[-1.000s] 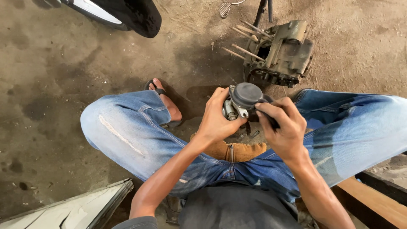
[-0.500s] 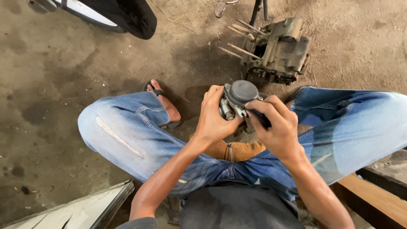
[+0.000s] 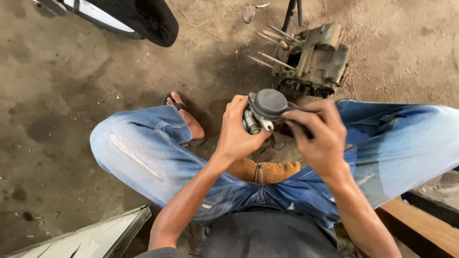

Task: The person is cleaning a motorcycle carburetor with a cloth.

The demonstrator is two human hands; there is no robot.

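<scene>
We sat low over the dirt floor point(image 3: 71, 95), knees wide in faded jeans point(image 3: 143, 148), and the carburetor point(image 3: 264, 112) was up between our hands — held in the air above our lap, just in front of the knees. Our left hand point(image 3: 236, 131) had it from the side, fingers curled tight round the metal body, thumb pressed near the round grey cap. Our right hand point(image 3: 320, 138) was closed on a thin dark tool point(image 3: 299, 125), its tip laid against the carburetor under the cap; what kind of tool, we couldn't tell. Just beyond, on the ground, the engine case point(image 3: 313, 59) stood with its long studs poking left. A sandalled foot point(image 3: 184, 117) showed by our left knee, and a brown pouch point(image 3: 263, 172) lay under our wrists.
</scene>
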